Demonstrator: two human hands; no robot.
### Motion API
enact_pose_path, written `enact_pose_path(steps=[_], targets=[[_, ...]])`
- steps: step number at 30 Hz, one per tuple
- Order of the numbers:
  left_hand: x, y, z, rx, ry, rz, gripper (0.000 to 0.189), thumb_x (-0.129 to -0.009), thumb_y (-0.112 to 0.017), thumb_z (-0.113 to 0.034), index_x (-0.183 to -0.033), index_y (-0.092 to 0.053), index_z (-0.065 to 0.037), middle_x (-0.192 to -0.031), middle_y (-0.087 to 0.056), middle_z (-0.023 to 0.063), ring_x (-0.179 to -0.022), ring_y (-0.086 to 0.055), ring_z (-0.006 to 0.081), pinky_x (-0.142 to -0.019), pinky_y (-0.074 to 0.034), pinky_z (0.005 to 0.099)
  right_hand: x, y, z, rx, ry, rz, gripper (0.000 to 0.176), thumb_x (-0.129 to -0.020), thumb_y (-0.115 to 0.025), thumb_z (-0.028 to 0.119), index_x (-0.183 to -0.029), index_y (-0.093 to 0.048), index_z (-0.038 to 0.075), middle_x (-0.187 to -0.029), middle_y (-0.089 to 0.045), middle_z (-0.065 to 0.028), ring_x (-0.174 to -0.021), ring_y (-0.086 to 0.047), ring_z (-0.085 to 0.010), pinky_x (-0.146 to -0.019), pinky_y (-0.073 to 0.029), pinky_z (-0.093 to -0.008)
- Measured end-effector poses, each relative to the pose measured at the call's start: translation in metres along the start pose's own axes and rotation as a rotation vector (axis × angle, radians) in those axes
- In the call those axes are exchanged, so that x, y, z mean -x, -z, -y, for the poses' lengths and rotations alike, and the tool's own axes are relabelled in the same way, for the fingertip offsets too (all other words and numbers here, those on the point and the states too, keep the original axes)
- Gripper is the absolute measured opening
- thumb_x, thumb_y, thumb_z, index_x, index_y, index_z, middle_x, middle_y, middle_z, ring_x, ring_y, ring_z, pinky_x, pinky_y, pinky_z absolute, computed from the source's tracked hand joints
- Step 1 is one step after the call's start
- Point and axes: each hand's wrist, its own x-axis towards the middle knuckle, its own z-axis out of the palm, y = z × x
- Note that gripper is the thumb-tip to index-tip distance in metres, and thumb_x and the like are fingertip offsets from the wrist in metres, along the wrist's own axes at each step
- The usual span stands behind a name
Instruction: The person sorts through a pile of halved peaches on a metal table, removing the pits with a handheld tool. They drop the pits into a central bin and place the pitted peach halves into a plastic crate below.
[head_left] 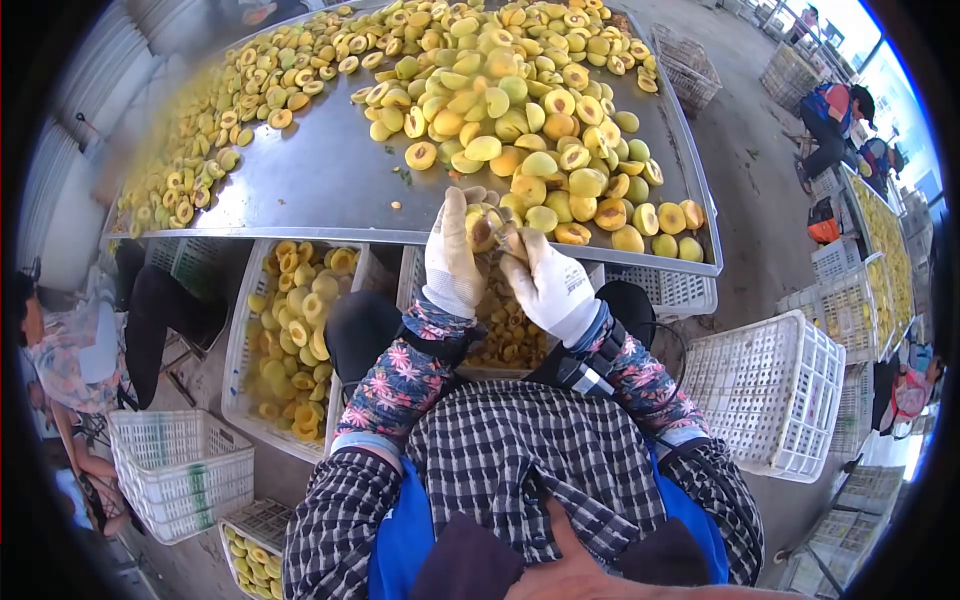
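Note:
My left hand (455, 255), in a white glove with a tan palm, is closed around a yellow stone-fruit half, which looks like a peach half (482, 232), cut face showing brown. My right hand (553, 285), gloved alike, meets it at the table's front edge. Its fingers pinch a small, thin metal tool (500, 236) against the fruit; most of the tool is hidden. Just beyond lies a large heap of halved yellow fruit (510, 120) on the metal table (300, 185). Under my hands a crate holds darker fruit pieces (508, 325).
Left of my knees stands a crate of fruit halves (300, 330). White plastic crates stand at lower left (180, 470) and right (765, 395). A seated person (85, 340) is at left; other people work at far right. A bare hand (565, 565) shows at the bottom.

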Motion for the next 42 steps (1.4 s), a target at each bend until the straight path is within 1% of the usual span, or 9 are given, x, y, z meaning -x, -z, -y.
enact_pose_path(steps=[14, 20, 24, 28, 31, 34, 35, 40, 42], targets=[[-0.005, 0.001, 0.012, -0.115, -0.028, -0.166, 0.047, -0.096, -0.053, -0.045, -0.108, -0.055, 0.001, -0.106, -0.061, 0.0129, -0.094, -0.063, 0.0223, -0.082, -0.054, 0.0329, 0.01, -0.016, 0.001, 0.419, -0.066, 0.231, 0.044, -0.086, -0.059, 0.023, -0.119, -0.04, 0.001, -0.087, -0.062, -0.0224, -0.075, -0.063, -0.0395, -0.064, -0.051, -0.0479], [-0.015, 0.015, 0.006, -0.218, 0.085, 0.037, 0.038, -0.098, -0.053, -0.037, -0.106, -0.057, -0.001, -0.104, -0.062, 0.0102, -0.094, -0.063, 0.0199, -0.081, -0.053, 0.03, 0.001, -0.006, -0.01, -0.134, 0.004, 0.173, 0.031, -0.092, -0.055, 0.018, -0.116, -0.044, 0.001, -0.084, -0.063, -0.0202, -0.078, -0.064, -0.0373, -0.065, -0.049, -0.0438], [-0.008, 0.014, 0.025, -0.217, -0.302, 0.005, 0.031, -0.098, -0.055, -0.03, -0.099, -0.063, 0.0, -0.091, -0.066, 0.0062, -0.077, -0.059, 0.0098, -0.069, -0.047, 0.0225, 0.001, -0.006, -0.017, -0.483, -0.404, 0.422, 0.029, -0.094, -0.054, 0.018, -0.116, -0.045, 0.0, -0.087, -0.064, -0.0227, -0.084, -0.063, -0.0408, -0.069, -0.049, -0.0437], [-0.016, 0.03, 0.011, -0.308, 0.067, 0.122, 0.04, -0.096, -0.056, -0.039, -0.091, -0.061, 0.001, -0.086, -0.065, 0.0138, -0.077, -0.065, 0.0218, -0.071, -0.054, 0.0336, 0.005, 0.001, -0.02, -0.045, 0.039, 0.366, 0.027, -0.095, -0.055, 0.02, -0.11, -0.046, -0.001, -0.079, -0.06, -0.0181, -0.072, -0.061, -0.0338, -0.068, -0.049, -0.0387], [-0.015, 0.027, 0.006, -0.342, 0.146, 0.225, 0.043, -0.095, -0.056, -0.042, -0.088, -0.06, 0.0, -0.083, -0.064, 0.014, -0.073, -0.064, 0.0231, -0.069, -0.054, 0.0347, 0.004, 0.007, -0.012, -0.232, -0.167, 0.501, 0.034, -0.095, -0.056, 0.022, -0.119, -0.048, -0.002, -0.084, -0.065, -0.0141, -0.078, -0.065, -0.0304, -0.073, -0.05, -0.0372], [-0.007, 0.017, 0.003, -0.155, 0.181, 0.229, 0.044, -0.095, -0.056, -0.043, -0.087, -0.059, 0.0, -0.082, -0.063, 0.0136, -0.074, -0.064, 0.0245, -0.069, -0.055, 0.0368, 0.009, 0.003, -0.005, -1.156, -0.805, 0.596, 0.038, -0.098, -0.051, 0.041, -0.106, -0.053, 0.004, -0.058, -0.043, 0.0022, -0.041, -0.039, -0.008, -0.04, -0.031, -0.0222], [-0.004, 0.013, 0.004, -0.085, 0.157, 0.183, 0.043, -0.094, -0.057, -0.042, -0.086, -0.06, 0.0, -0.081, -0.064, 0.0133, -0.072, -0.064, 0.0229, -0.067, -0.055, 0.035, 0.01, 0.001, 0.0, -1.187, -0.842, 0.567, 0.038, -0.099, -0.047, 0.045, -0.101, -0.053, 0.007, -0.053, -0.034, 0.0038, -0.035, -0.027, -0.0058, -0.035, -0.019, -0.0217], [0.002, 0.012, 0.002, -0.127, 0.18, 0.091, 0.039, -0.094, -0.061, -0.037, -0.087, -0.063, 0.001, -0.079, -0.065, 0.0104, -0.069, -0.063, 0.0175, -0.063, -0.053, 0.029, 0.017, 0.003, -0.007, -1.398, -0.919, 0.642, 0.039, -0.1, -0.046, 0.043, -0.1, -0.052, 0.005, -0.052, -0.035, 0.0035, -0.034, -0.028, -0.0065, -0.033, -0.02, -0.0222], [-0.001, 0.031, 0.005, -0.637, 0.0, 0.241, 0.035, -0.093, -0.062, -0.034, -0.089, -0.064, 0.001, -0.081, -0.066, 0.0068, -0.072, -0.062, 0.0151, -0.069, -0.052, 0.0274, 0.021, 0.007, -0.007, -1.418, -0.929, 0.664, 0.039, -0.1, -0.046, 0.043, -0.099, -0.052, 0.005, -0.052, -0.035, 0.0035, -0.034, -0.028, -0.0066, -0.033, -0.019, -0.0224]])
